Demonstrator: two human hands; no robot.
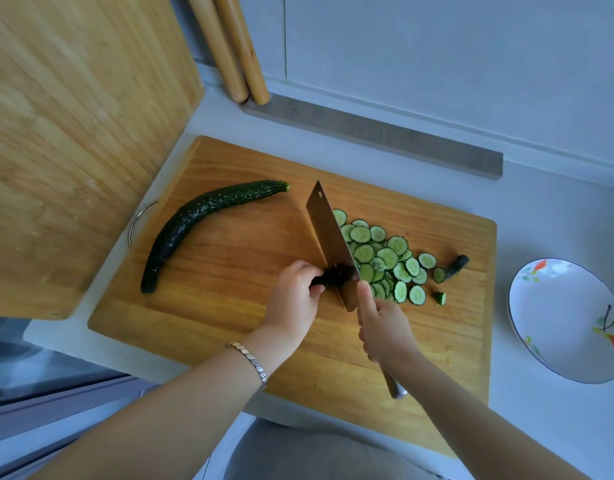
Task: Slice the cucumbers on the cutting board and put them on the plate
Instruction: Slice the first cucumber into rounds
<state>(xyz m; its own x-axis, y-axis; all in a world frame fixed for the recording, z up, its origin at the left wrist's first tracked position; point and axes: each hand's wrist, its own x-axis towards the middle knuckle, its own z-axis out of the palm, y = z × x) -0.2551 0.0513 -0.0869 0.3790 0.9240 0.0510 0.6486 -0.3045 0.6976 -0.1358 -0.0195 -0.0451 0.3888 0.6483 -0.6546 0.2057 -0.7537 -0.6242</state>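
Grey desk (540,209) fills the right and top of the frame. A spare wooden board (73,133) stands at upper left, out of the work area.

Cutting board (229,323) sits centre frame, long side toward the person, probably to give both forearms room.

Plate (558,323) is at the right edge, just off the board's end and bare of slices. Likely parked on the knife side for a short transfer.

Whole cucumber (201,223) lies centre-left on the board, uncut, apart from the blade.

Cleaver (324,230) stands edge down mid-board. The flat keeps the slices (385,261) heaped to its right.

Right hand (385,327), lower centre: grip wrapped round the handle, forefinger up along the blade, presumably for steering.

Left hand (293,299), just left of the blade: grip pinching the cucumber stub (333,273), fingers curled back. The stub is short, so the fingers sit close to the edge, which is a risk.

Cut-off end (456,265) lies beyond the slice heap.

First cucumber looks nearly done.
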